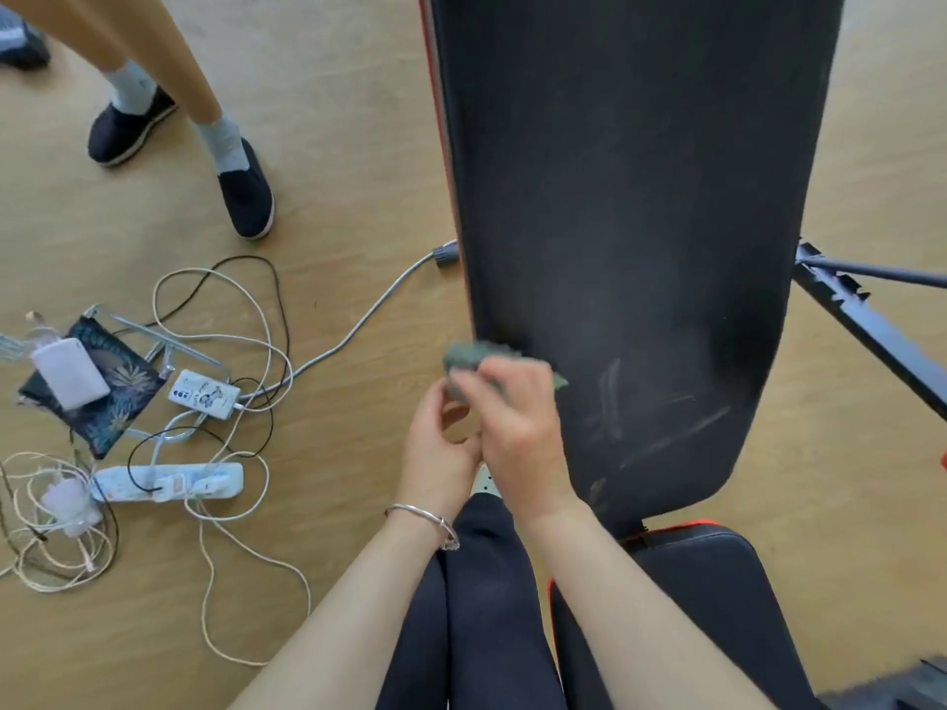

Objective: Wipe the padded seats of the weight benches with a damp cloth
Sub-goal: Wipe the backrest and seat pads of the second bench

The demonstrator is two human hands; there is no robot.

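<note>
Wood flooring point(333, 146) lies around the bench pad point(625, 197), and the bunched grey-green cloth point(474, 353) sits at its left edge near the lower end, closed in the grip of the right hand point(517, 417), the left hand point(440, 445) pinching its near corner; the pad's length runs straight ahead, its breadth rightward of the grip.

Both hands, left hand point(439, 443) and right hand point(517, 417), hold a green cloth point(469, 358) beside the black bench pad point(625, 197).
</note>
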